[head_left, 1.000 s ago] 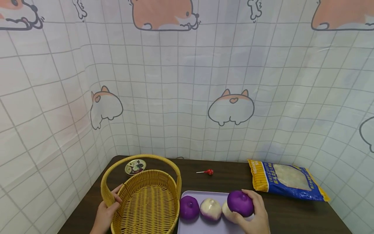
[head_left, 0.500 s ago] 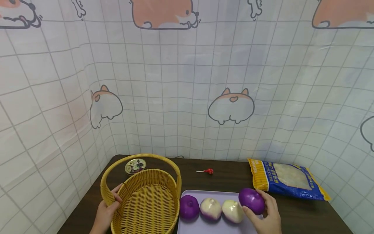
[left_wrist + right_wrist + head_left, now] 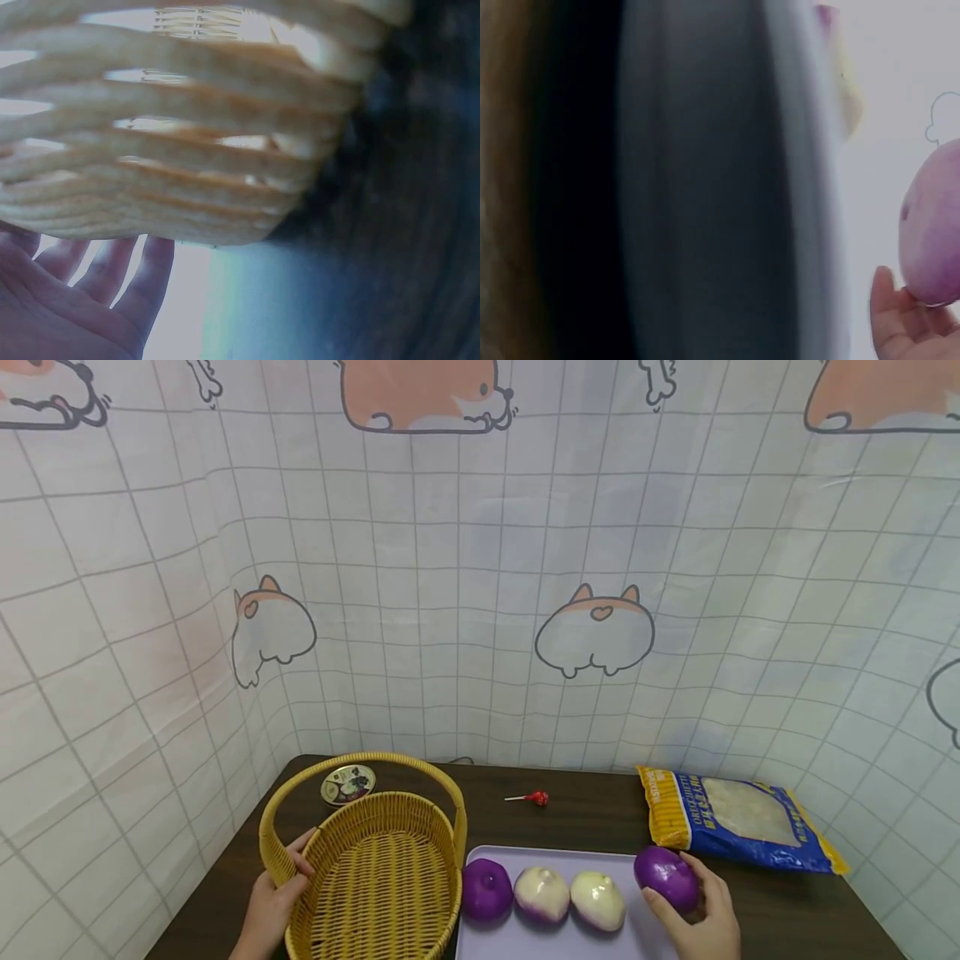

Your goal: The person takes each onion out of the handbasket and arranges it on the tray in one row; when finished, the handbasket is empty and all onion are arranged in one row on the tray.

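A purple turnip [image 3: 666,878], glossy and rounded, is pinched between the thumb and fingers of my right hand [image 3: 705,906] over the tray's right end. The right wrist view shows the turnip [image 3: 934,225] in part, fingertips at its lower end. Lined up on the lilac tray [image 3: 555,943] are a purple turnip [image 3: 486,892] and two whitish ones, a turnip [image 3: 542,895] in the middle and a turnip [image 3: 597,902] at right. My left hand [image 3: 273,902] grips the yellow wicker basket [image 3: 378,893] by its left side, near the handle's base.
Behind the basket lies a round tin [image 3: 348,785]. A red lollipop [image 3: 537,797] rests at the back of the dark table [image 3: 592,827]. To the right is a blue and yellow pasta bag [image 3: 742,820]. A patterned curtain [image 3: 480,710] encloses the back and sides.
My right hand has moved right with the purple turnip, from in front of the right whitish turnip to the tray's right end, tipping it on the way. The left hand and basket stay put.
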`<state>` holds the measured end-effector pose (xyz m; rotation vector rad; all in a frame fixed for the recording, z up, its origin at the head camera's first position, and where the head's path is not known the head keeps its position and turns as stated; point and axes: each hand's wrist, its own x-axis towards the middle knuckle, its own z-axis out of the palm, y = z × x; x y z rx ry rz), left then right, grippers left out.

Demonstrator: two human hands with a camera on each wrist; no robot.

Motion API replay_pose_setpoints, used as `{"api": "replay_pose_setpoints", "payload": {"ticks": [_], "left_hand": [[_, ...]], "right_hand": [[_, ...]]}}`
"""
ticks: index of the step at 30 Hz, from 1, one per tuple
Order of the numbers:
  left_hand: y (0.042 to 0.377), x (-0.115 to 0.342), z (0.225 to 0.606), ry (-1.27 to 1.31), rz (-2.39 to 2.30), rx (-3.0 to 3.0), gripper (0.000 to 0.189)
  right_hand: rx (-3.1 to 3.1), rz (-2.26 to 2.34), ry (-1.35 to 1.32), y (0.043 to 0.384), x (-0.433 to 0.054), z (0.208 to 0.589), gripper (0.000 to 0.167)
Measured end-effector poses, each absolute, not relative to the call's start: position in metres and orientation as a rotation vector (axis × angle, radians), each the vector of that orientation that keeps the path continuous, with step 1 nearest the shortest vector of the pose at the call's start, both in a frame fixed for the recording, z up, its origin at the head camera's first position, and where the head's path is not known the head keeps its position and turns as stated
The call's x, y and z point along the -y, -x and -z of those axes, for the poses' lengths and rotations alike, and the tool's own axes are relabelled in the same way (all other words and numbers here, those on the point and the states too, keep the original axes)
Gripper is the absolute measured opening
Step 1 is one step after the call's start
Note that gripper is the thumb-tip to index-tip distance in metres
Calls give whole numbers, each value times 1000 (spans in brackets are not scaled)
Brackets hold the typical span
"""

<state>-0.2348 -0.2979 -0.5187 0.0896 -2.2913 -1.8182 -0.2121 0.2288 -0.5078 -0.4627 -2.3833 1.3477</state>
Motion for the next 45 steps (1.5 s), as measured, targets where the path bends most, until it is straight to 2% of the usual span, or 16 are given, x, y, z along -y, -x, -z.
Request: {"api": "replay_pose_setpoints", "payload": {"ticks": [6, 14, 25, 45], "left_hand": [[235, 298, 518, -79, 1817, 2297, 12], [234, 298, 518, -84, 1789, 2308, 12], [233, 299, 519, -57, 1819, 2295, 13], [233, 297, 517, -34, 1803, 2293, 12]], "right_hand": [[2606, -1302, 477, 216, -245, 513, 96], [2756, -1248, 492, 222, -265, 522, 105], [2830, -1237, 232, 220, -263, 531, 85], [2703, -1140, -13, 217, -263, 532, 87]]}}
